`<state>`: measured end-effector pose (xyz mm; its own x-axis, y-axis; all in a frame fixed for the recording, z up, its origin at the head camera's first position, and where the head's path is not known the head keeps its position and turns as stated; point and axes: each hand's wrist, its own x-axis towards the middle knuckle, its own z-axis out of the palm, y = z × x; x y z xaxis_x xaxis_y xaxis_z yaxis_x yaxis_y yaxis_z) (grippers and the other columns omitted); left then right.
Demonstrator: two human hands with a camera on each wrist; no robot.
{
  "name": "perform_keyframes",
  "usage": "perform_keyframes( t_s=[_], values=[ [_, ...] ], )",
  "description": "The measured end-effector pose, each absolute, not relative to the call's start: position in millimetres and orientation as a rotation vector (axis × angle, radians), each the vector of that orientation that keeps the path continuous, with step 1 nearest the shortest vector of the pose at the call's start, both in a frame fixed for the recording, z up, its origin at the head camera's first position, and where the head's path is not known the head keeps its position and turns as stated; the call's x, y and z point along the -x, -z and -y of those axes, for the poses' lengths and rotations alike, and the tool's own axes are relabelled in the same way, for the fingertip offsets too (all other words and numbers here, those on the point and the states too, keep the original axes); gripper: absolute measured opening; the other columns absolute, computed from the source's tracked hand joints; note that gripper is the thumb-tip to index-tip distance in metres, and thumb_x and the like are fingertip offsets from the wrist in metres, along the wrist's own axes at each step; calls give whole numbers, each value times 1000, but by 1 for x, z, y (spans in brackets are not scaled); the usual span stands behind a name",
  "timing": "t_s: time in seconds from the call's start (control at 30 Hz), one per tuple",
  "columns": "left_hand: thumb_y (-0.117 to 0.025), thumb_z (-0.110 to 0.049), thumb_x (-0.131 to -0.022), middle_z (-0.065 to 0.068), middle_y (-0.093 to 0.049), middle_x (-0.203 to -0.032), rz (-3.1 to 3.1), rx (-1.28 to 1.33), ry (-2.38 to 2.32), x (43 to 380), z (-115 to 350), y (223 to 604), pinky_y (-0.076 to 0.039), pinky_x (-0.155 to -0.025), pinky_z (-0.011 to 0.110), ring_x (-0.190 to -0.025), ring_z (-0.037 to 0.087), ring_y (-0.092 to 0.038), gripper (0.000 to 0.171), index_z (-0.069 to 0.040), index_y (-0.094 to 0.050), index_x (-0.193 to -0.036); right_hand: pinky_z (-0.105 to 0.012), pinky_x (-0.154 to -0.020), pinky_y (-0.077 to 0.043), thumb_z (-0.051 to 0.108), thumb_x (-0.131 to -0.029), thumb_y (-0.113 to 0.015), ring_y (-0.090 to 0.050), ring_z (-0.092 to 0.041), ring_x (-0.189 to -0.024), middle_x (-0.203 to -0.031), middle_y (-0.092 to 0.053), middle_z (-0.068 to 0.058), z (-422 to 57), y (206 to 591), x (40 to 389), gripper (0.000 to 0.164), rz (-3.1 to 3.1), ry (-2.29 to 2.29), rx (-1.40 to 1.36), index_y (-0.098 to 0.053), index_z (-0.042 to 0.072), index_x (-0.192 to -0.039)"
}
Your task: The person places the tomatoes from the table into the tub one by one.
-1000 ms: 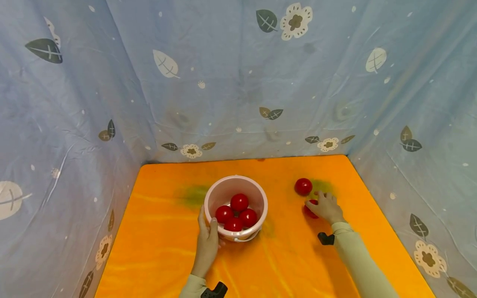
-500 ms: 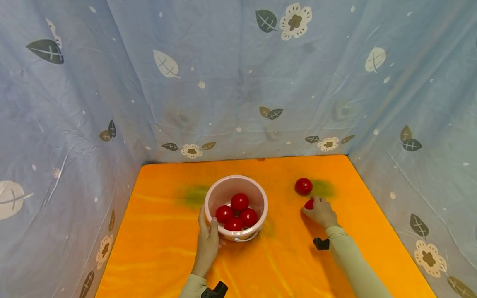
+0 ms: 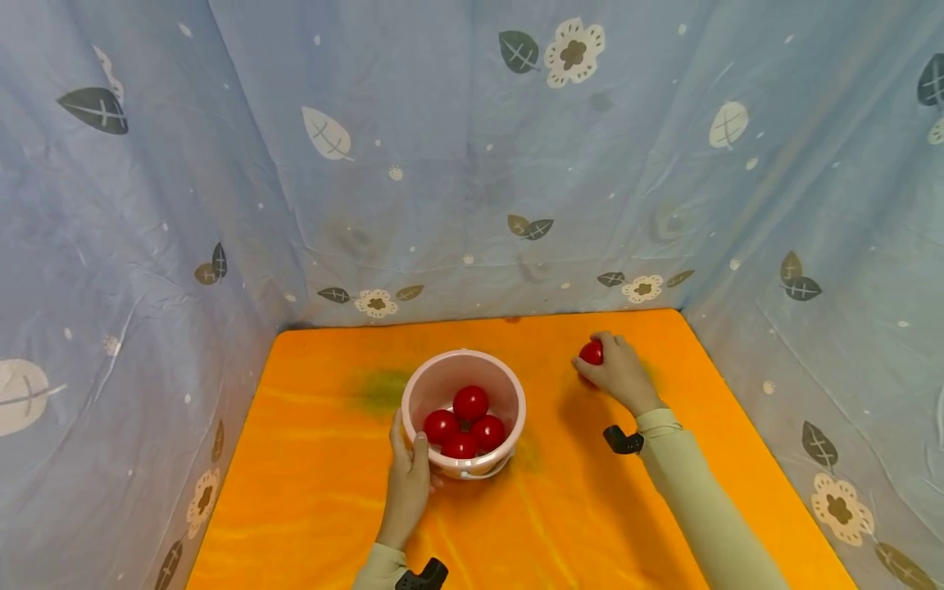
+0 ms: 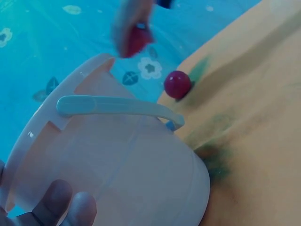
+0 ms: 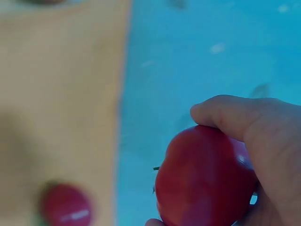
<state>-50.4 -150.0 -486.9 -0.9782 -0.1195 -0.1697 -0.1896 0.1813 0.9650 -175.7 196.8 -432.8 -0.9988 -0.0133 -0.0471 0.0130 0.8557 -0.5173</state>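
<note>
My right hand (image 3: 623, 373) grips a red tomato (image 3: 592, 352) at the right of the head view. Up close in the right wrist view, the held tomato (image 5: 204, 176) shows a bit of green stem, with the thumb over its top. Another tomato (image 4: 178, 84) lies on the orange-covered table, seen in the left wrist view and hidden behind the hand in the head view. My left hand (image 3: 407, 483) holds the near left side of a pale pink bucket (image 3: 512, 381), thumb at the rim. Several tomatoes (image 3: 470, 404) lie inside it.
The bucket's light handle (image 4: 117, 105) hangs down against its outer side. An orange cover (image 3: 317, 442) lies over the table. Blue patterned curtains (image 3: 457, 164) stand along its back and both sides.
My right hand has taken hold of the nearer tomato, lifted it and moved up and slightly left over the other one. My left hand keeps its place on the bucket.
</note>
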Motion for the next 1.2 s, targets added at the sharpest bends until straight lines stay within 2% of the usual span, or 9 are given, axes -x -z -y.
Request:
perform_keyframes(
  t_s=[0.3,0.4,0.5,0.57,0.63,0.9,1.07,1.2],
  values=[
    [-37,-37,-104,9,-55,-64,-2397,333,-1934,49,151,488,-52,-52,35,-55,39,-59,59,-38,-3,-152,-43,-80,-56,50,-86,-65,-57,-28,-101,-126,-54,-12,-129,346,193,67,-3059,934,259,-45,13,-138],
    [-37,-38,-104,9,-55,-65,-2388,334,-1936,49,152,488,-52,-52,37,-54,38,-59,59,-39,-2,-152,-39,-80,-57,49,-85,-66,-58,-25,-102,-133,-51,-9,-104,329,194,66,-3045,996,351,-45,16,-138],
    [-36,-42,-103,10,-56,-65,-2373,328,-1933,50,152,488,-53,-54,39,-52,33,-59,59,-42,-1,-151,-36,-79,-58,48,-85,-67,-59,-23,-100,-132,-52,-7,-79,321,190,63,-2985,1055,447,-46,17,-137],
    [-36,-46,-102,12,-57,-66,-2368,325,-1930,50,151,488,-53,-55,40,-51,29,-58,60,-44,-1,-151,-35,-78,-57,49,-85,-66,-60,-22,-99,-132,-51,-6,-63,321,185,61,-2940,1050,494,-47,18,-134],
    [-36,-45,-103,14,-57,-66,-2372,317,-1926,50,151,488,-53,-54,39,-49,25,-57,60,-43,0,-151,-34,-75,-57,49,-84,-66,-60,-20,-94,-121,-55,-4,-48,326,179,57,-2913,1010,539,-50,18,-130],
    [-37,-40,-104,16,-56,-69,-2370,279,-1941,51,150,488,-52,-53,34,-48,22,-56,61,-40,0,-152,-27,-75,-54,51,-83,-66,-59,-12,-88,-112,-60,1,-9,365,168,55,-2766,629,707,-55,18,-125],
    [-36,-45,-103,16,-57,-67,-2377,274,-1935,51,150,488,-53,-53,35,-48,22,-56,62,-39,1,-152,-25,-74,-51,53,-80,-70,-56,-9,-76,-88,-62,8,3,380,171,42,-2584,361,818,-61,20,-104],
    [-36,-45,-103,11,-55,-65,-2388,291,-1933,51,149,488,-52,-53,33,-48,21,-55,61,-39,-1,-152,-24,-65,-51,50,-81,-70,-57,-10,-65,-71,-58,9,15,391,176,32,-2456,261,811,-60,22,-91]
  ],
)
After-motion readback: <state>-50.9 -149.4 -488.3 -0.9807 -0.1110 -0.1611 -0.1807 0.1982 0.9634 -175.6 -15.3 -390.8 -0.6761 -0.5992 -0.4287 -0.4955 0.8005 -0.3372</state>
